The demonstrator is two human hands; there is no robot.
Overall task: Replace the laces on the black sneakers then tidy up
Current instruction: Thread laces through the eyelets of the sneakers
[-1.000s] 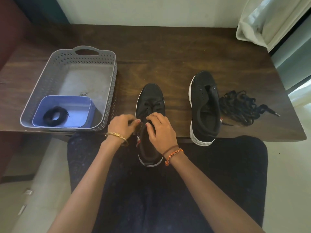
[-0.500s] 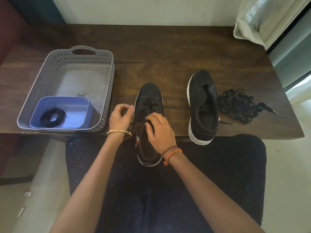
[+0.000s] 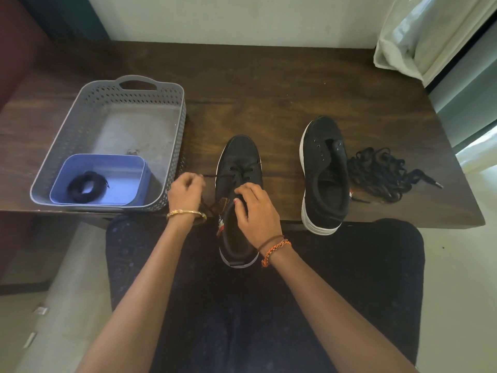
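Observation:
One black sneaker lies half on the table edge, half over my lap, toe pointing away. A black lace runs through its front eyelets. My left hand pinches the lace's end and holds it out taut to the left of the shoe. My right hand rests on the tongue and grips the shoe's opening. The second black sneaker stands to the right with bare eyelets. A tangled pile of black laces lies on the table beside it.
A grey perforated basket stands at the left on the dark wooden table. Inside it, a blue tub holds a coiled black lace. A pale curtain hangs at the far right corner.
My left hand has moved left, away from the shoe, drawing the lace out sideways through an eyelet. My right hand has stayed on the tongue.

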